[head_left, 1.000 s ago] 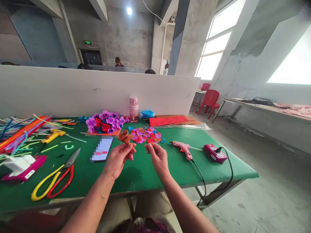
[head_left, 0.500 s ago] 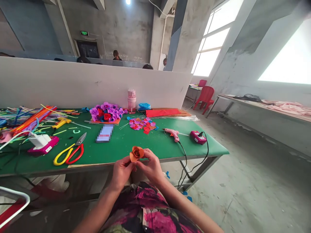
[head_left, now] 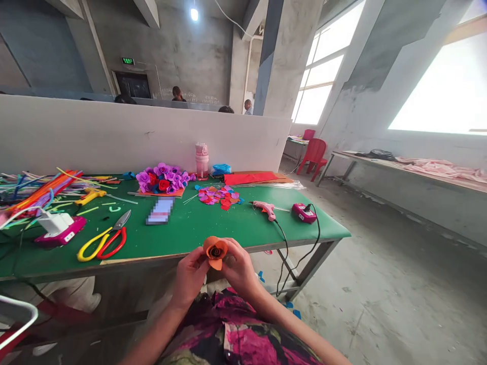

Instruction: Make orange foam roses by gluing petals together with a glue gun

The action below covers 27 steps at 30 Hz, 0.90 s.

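Note:
An orange artificial rose (head_left: 215, 252) is held between my two hands, just in front of the table edge, its spiral centre facing up toward me. My left hand (head_left: 192, 274) pinches it from the left side. On the other side, my right hand (head_left: 239, 266) has its fingers closed on the petals. Beyond, on the green table (head_left: 198, 230), lie a pile of loose purple and red petals (head_left: 218, 196) and a bunch of purple and red artificial roses (head_left: 164, 178). A pink glue gun (head_left: 265, 209) rests to the right.
Yellow-and-red-handled scissors (head_left: 105, 240), a blurred-out phone (head_left: 159, 211) and a yellow glue gun (head_left: 90, 195) lie leftward. Pipe cleaners (head_left: 45, 192) heap at the far left. A pink bottle (head_left: 202, 161) stands by the partition (head_left: 148, 134). A power socket (head_left: 304, 213) sits near the right corner, its cord hanging down.
The orange rose has turned and tipped, so its centre and a lower petal show more. Both hands keep hold of it. The camera view has shifted slightly.

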{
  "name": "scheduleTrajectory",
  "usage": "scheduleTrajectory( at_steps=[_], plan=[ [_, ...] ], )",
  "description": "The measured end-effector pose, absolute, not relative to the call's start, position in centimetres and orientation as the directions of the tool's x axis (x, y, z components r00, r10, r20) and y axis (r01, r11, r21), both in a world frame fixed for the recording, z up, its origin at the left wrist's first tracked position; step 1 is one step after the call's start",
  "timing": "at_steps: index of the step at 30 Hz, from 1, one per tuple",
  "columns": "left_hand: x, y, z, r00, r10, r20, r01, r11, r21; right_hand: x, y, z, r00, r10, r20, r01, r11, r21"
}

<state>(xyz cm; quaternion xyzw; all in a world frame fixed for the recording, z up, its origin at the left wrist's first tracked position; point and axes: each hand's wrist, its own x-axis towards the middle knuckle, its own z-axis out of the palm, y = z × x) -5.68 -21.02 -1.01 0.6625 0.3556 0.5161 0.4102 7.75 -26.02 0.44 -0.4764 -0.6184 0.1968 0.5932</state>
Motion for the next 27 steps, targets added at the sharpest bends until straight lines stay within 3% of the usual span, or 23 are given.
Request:
scheduleTrajectory(
  at_steps=[3, 6, 9, 13, 16, 21, 27],
  plan=[
    [-5.9, -20.5, -1.7, 0.157, 0.898, 0.412, 0.092, -0.428, 0.899, 8.3, -26.2, -0.1, 0.218, 0.891, 0.398, 0.180, 0.364, -0.914],
    [-6.4, -19.9, -2.3, 0.086, 0.904, 0.420, 0.106, -0.427, 0.898, 8.5, -26.6, 0.2, 0.209, 0.969, 0.133, -0.150, 0.166, -0.975],
    [-6.5, -19.8, -2.6, 0.030, 0.899, 0.436, 0.086, -0.437, 0.895, 8.3, -27.2, 1.0, 0.000, 0.998, -0.065, -0.461, -0.058, -0.885],
    [-6.1, -20.2, -2.2, 0.050, 0.910, 0.412, 0.072, -0.414, 0.907, 7.9, -27.3, 1.4, -0.175, 0.972, -0.154, -0.605, -0.230, -0.763],
    [-6.0, -20.7, -1.7, 0.123, 0.922, 0.367, 0.090, -0.379, 0.921, 7.7, -27.1, 1.1, -0.133, 0.975, -0.178, -0.609, -0.222, -0.762],
    [-6.3, -21.1, -1.9, 0.258, 0.916, 0.308, 0.109, -0.344, 0.933, 7.5, -27.1, 1.0, -0.026, 0.998, -0.064, -0.415, -0.069, -0.907],
    [-6.3, -20.9, -3.0, 0.343, 0.907, 0.247, -0.086, -0.231, 0.969, 7.0, -27.6, 1.7, -0.055, 0.997, 0.047, -0.163, 0.038, -0.986]
  ],
)
